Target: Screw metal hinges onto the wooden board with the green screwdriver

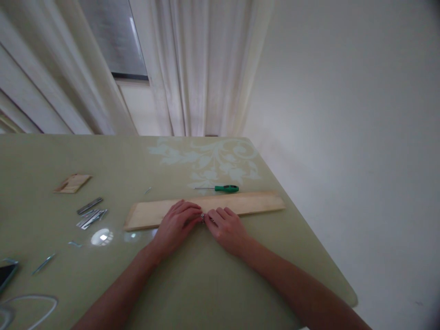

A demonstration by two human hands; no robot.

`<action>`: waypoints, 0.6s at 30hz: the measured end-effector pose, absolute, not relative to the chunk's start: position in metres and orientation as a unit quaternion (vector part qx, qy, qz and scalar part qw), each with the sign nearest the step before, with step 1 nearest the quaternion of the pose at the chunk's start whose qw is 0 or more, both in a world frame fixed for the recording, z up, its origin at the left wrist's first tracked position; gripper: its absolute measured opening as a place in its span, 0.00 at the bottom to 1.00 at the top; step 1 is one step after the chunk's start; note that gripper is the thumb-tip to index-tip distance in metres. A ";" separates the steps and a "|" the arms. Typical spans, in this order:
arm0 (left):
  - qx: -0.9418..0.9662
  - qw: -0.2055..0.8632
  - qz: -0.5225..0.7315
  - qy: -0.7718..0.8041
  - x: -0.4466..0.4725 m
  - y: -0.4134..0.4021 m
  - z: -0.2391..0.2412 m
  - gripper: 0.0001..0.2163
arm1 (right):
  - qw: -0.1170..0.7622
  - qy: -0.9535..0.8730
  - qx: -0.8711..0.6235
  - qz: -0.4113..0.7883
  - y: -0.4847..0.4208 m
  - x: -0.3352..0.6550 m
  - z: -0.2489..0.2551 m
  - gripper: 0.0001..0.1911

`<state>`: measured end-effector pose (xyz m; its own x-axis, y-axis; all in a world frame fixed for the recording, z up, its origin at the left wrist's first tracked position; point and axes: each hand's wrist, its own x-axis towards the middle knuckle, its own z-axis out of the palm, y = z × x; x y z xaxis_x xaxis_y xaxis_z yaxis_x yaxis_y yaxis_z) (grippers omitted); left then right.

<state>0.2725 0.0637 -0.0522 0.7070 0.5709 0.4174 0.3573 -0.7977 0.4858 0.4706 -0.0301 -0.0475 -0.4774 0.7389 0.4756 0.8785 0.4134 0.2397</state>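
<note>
A long pale wooden plank [254, 202] lies across the green table [144, 160]. Both my hands rest on its near edge at the middle. My left hand [177, 224] lies over the plank with its fingers curled toward a small shiny metal piece [202, 215]. My right hand [227, 227] meets it from the right, fingertips pinched at the same small piece. A green-handled screwdriver [225, 188] lies just behind the plank, untouched.
Flat metal brackets [91, 213] lie left of the plank, with a small wooden piece [73, 183] farther back. A loose screw [147, 190], a phone [7, 272] and a white cable [30, 305] sit on the left. The table's right edge drops to a white floor.
</note>
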 end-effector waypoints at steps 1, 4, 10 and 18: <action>0.903 0.192 0.284 0.259 0.273 0.064 -0.052 0.08 | 0.153 -0.826 -0.488 -0.237 -0.030 0.471 -0.047 0.08; 0.902 0.198 0.276 0.265 0.273 0.065 -0.053 0.07 | 0.170 -0.827 -0.472 -0.253 -0.029 0.476 -0.049 0.08; 0.906 0.200 0.259 0.267 0.273 0.068 -0.054 0.07 | 0.216 -0.850 -0.394 -0.273 -0.028 0.490 -0.053 0.11; 0.907 0.202 0.269 0.253 0.274 0.066 -0.050 0.06 | 0.177 -0.829 -0.463 -0.260 -0.028 0.479 -0.052 0.08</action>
<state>0.2738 0.0657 -0.0498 0.7271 0.5680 0.3855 0.3512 -0.7903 0.5021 0.4786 -0.0277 -0.0520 -0.5093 0.6753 0.5334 0.8590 0.4365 0.2677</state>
